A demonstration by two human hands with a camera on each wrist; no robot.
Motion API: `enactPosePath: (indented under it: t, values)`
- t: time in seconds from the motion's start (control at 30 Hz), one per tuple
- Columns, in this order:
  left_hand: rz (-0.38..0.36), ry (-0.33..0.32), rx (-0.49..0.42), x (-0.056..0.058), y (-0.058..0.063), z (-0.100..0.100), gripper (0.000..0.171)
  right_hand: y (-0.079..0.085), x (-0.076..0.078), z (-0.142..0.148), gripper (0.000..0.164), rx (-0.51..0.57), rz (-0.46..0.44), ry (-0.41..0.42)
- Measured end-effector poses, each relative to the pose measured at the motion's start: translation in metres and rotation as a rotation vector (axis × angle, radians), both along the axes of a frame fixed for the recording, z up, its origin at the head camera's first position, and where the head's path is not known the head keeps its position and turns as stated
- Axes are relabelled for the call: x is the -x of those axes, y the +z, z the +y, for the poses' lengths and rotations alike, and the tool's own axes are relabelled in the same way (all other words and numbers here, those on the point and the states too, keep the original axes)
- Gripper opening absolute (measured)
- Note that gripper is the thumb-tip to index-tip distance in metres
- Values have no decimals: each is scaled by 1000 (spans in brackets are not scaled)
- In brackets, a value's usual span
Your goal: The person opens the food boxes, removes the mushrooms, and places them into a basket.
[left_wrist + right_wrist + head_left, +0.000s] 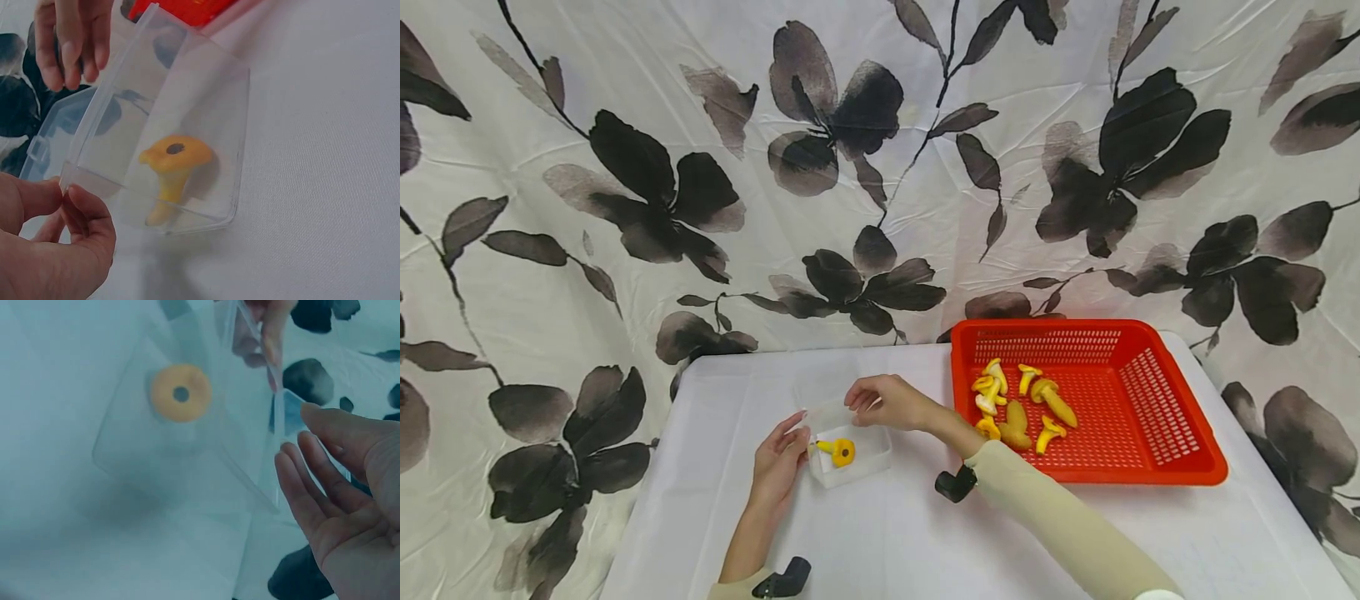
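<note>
A clear plastic box [868,467] stands on the white table with its lid [47,147] folded back on the far side. Inside lies a yellow toy mushroom [842,452], a dark dot on its cap. My left hand [778,462] pinches the box's rim at its left corner, thumb against fingers, as the left wrist view shows. Over the far right side of the box is my right hand [891,402], its fingers loosely bent. Seen in the right wrist view, this hand [350,481] is beside the rim and holds nothing; whether a fingertip touches the plastic I cannot tell.
To the right stands a red perforated basket [1150,450] with several yellow and brownish toy mushrooms [1017,425] in its left half. The right forearm passes in front of the basket's near left corner. A floral cloth [850,167] hangs behind the table [715,400].
</note>
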State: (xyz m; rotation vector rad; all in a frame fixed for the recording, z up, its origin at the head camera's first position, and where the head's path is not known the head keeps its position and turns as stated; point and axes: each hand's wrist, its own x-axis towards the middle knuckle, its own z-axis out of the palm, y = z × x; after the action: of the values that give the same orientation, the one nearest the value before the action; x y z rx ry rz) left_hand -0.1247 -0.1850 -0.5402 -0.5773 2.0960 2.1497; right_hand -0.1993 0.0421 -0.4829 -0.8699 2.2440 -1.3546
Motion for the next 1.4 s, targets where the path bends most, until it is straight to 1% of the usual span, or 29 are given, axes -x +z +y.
enactPosePath:
  t: [0.2,0.33,0.43,0.57,0.7,0.83,1.0,1.1,1.23,1.4]
  values:
    - [15,-6,-18,-1,0,2,42,-11,-3,-16,23,-25,-1,39]
    - [30,-7,-22,-1,1,3,43,-18,-7,-26,23,-80,17,83]
    - [41,-6,-23,-1,1,3,43,-23,-10,-33,23,-152,67,111]
    - [45,-4,-36,-1,0,2,43,-27,-15,-39,24,-264,142,126]
    - [37,-5,-45,-2,-2,1,45,-32,-17,-43,22,-317,215,151]
    - [39,-12,-52,-3,-2,0,46,-35,-17,-45,16,-322,247,152]
    - [57,-18,-53,-3,-1,-1,45,-33,-16,-44,11,-304,255,161]
    - [57,-22,-46,-3,-1,-1,44,-31,-16,-40,12,-291,249,165]
    - [53,-16,-40,-3,-1,-1,43,-25,-17,-32,12,-253,238,164]
    - [42,-11,-40,-1,-2,-2,42,-20,-15,-19,12,-170,215,139]
